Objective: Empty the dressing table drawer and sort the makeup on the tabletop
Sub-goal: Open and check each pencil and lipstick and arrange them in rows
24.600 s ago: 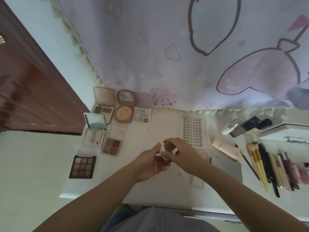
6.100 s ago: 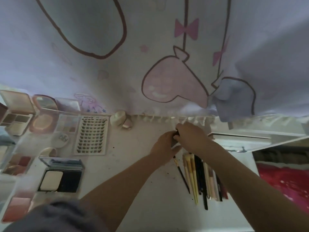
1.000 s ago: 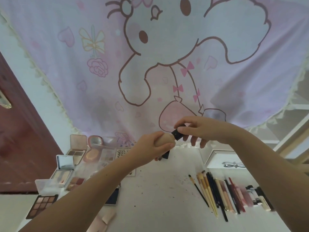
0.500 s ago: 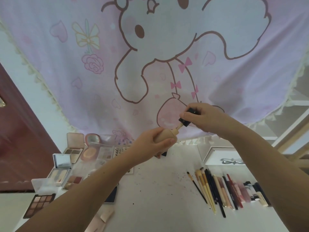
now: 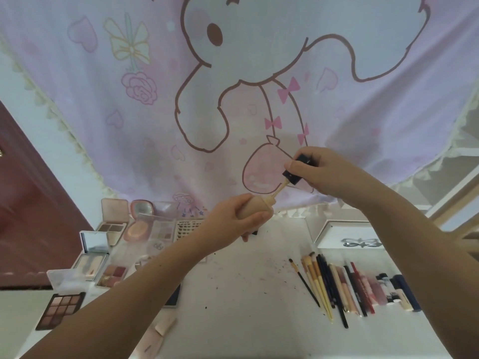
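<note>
The left hand (image 5: 233, 218) grips a beige foundation bottle (image 5: 255, 209); the right hand (image 5: 318, 172) pinches its black applicator cap (image 5: 295, 172) above the white surface (image 5: 246, 294).

Palettes (image 5: 111, 257) lie left on the tabletop (image 5: 243, 301), brushes (image 5: 321, 283) right

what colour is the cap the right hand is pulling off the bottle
Black cap, clearest in the head view.

both arms reach forward, raised; left hand (image 5: 234, 221) curls in a grip, right hand (image 5: 320, 172) pinches, slightly higher.
</note>
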`<state>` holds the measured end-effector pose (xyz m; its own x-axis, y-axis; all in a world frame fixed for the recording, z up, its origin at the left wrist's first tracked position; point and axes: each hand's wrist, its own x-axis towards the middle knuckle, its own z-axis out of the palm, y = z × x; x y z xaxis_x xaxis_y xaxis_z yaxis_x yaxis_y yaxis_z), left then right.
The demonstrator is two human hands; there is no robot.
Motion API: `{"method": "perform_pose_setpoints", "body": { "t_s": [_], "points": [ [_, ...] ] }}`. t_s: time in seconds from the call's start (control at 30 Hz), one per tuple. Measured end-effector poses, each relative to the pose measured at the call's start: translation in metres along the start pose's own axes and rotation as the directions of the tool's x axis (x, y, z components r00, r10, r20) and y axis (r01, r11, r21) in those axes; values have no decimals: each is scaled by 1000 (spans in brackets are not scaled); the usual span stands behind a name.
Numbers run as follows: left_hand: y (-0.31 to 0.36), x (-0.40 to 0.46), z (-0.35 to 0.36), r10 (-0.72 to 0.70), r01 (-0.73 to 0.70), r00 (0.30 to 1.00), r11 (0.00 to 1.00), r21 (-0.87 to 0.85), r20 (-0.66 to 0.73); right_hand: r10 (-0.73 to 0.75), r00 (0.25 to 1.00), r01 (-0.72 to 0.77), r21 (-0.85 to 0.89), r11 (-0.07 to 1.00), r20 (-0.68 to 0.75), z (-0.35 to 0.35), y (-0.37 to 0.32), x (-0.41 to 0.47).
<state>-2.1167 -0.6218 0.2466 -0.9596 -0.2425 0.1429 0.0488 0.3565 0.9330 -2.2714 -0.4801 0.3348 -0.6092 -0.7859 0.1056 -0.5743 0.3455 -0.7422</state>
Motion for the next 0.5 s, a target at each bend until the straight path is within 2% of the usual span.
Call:
{"method": "perform_pose_setpoints", "body": {
  "t_s": [0.5],
  "points": [
    [-12,6,-3,-36,36,999,999,6,-10,51,999,-50,44,998,-15,1,10,0]
  ]
}}
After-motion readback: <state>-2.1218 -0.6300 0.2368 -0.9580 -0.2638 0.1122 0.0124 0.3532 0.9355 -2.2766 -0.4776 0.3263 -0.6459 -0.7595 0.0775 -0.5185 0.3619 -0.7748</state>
